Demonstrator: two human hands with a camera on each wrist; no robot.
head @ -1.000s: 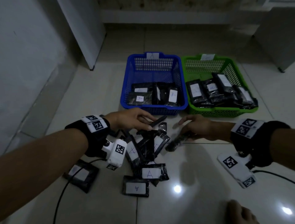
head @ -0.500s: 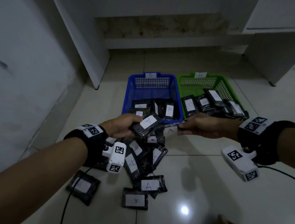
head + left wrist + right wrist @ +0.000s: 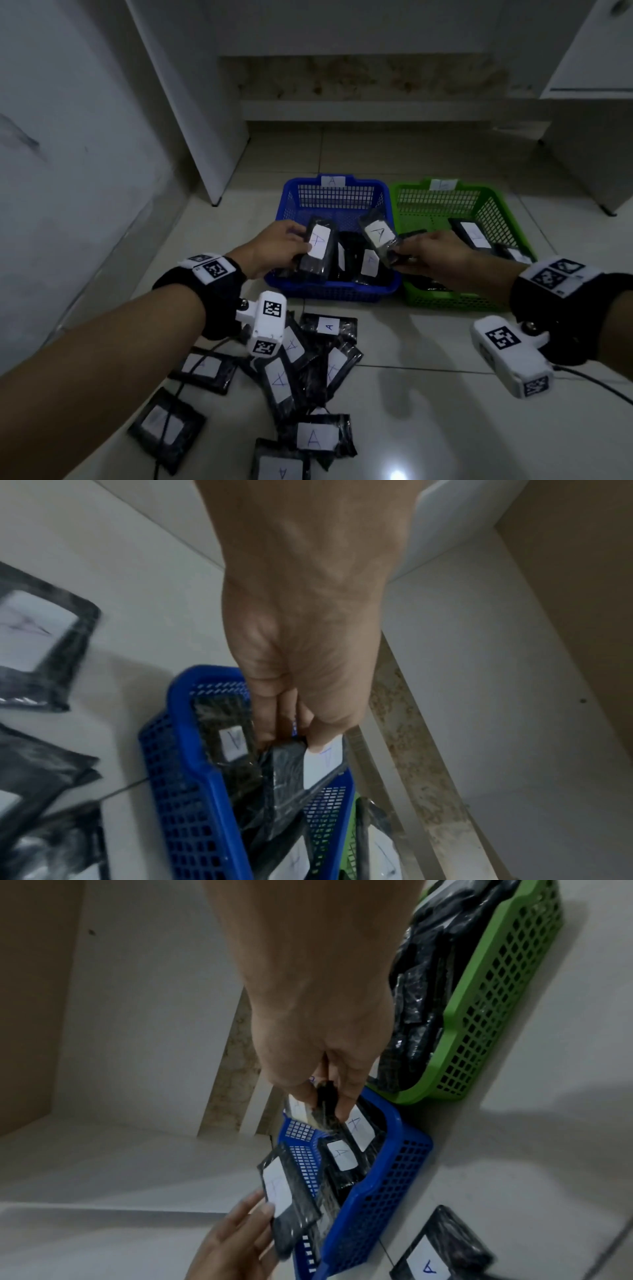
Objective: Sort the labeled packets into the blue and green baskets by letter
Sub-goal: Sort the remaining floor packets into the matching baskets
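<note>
My left hand (image 3: 281,245) pinches a black packet (image 3: 317,251) with a white "A" label, thumb on the label, over the left half of the blue basket (image 3: 329,291). In the left wrist view the same packet (image 3: 301,772) hangs from my fingers above the basket (image 3: 192,791). My right hand (image 3: 428,253) pinches another black "A" packet (image 3: 378,240) by its edge over the blue basket's right side, next to the green basket (image 3: 445,301). The right wrist view shows that packet (image 3: 323,1110) edge-on between thumb and fingers. Several black packets lie in both baskets.
A pile of black labelled packets (image 3: 301,370) lies on the tiled floor in front of the baskets, most marked "A". Cables run across the floor at left and right. White cabinet sides (image 3: 191,102) and a wall ledge stand behind the baskets.
Both hands have risen from the pile and moved forward, each carrying a packet, and now hang over the blue basket. The right hand's packet has turned label-up.
</note>
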